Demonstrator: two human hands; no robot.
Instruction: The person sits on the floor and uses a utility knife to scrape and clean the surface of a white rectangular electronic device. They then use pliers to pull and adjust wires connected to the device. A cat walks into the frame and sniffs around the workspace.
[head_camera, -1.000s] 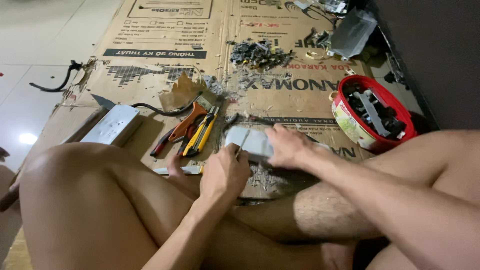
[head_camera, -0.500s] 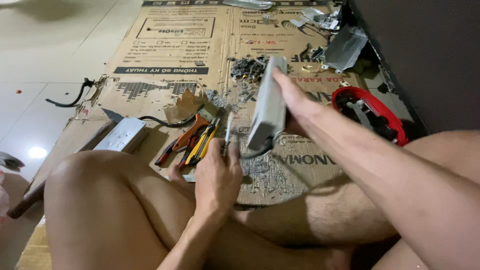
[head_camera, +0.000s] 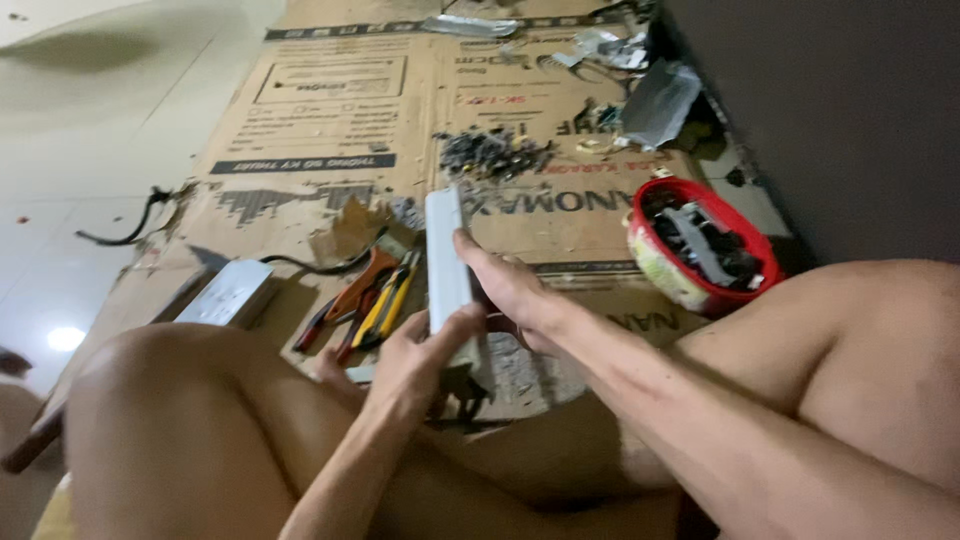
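From the head camera, a long, flat, pale grey metal box (head_camera: 446, 270) stands on edge above the flattened brown cardboard sheet (head_camera: 300, 130), its narrow face turned up and its length running away from the person. The left hand (head_camera: 415, 360) closes around the near end of the box from below, thumb pressed along its right side. The right hand (head_camera: 505, 285) grips the box's right flank at about mid-length, thumb lying against the casing, fingers tucked behind it where they cannot be seen. Just left of the box, touching the cardboard, lie pliers with orange handles (head_camera: 345, 300) and a yellow-handled tool (head_camera: 385, 305) side by side. Further left rests a second silver rectangular box (head_camera: 230, 293) with a black cable (head_camera: 310, 265) leading from it. The cardboard carries dark printed blocks and a framed rectangular panel near its far edge. To the right sits a round red-rimmed bowl (head_camera: 650, 265) full of dark metal parts; beyond the box, a heap of small grey screws (head_camera: 490, 152).
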